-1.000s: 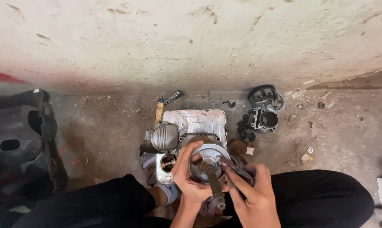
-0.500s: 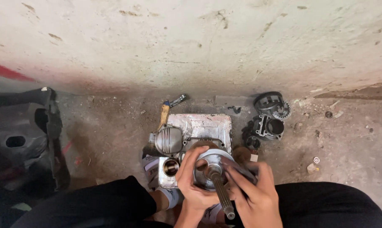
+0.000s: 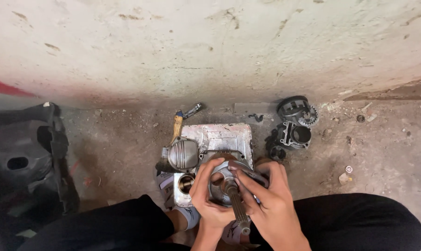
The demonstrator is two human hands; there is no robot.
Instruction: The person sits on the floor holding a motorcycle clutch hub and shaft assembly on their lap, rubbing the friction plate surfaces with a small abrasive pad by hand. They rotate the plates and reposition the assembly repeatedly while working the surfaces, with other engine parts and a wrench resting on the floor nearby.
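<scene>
Legs: dark trouser legs [image 3: 359, 223] fill the bottom edge on both sides, closing in the working spot between them.
Left hand: left hand [image 3: 209, 200] is curled around the near-left rim of the round metal part [image 3: 222, 183], thumb and fingers clamped on it.
Right hand: right hand [image 3: 268, 204] lies over the right side of the same part, fingers closed against its rim and hub; whether it also grips the ribbed shaft [image 3: 238, 211] is hard to tell.
Shaft: sticks out of the part's centre toward the person.
Engine casing: silver engine casing [image 3: 219, 139] sits just beyond and under the round part, with a finned cover [image 3: 183, 155] on its left.
Left edge: black plastic panel [image 3: 24, 153], bare floor [image 3: 117, 153] between it and the casing.
Right: dark gear parts [image 3: 294, 125] near the casing; open dirt floor beyond.
Far: wooden-handled tool [image 3: 178, 124] by the concrete wall [image 3: 210, 46].
</scene>
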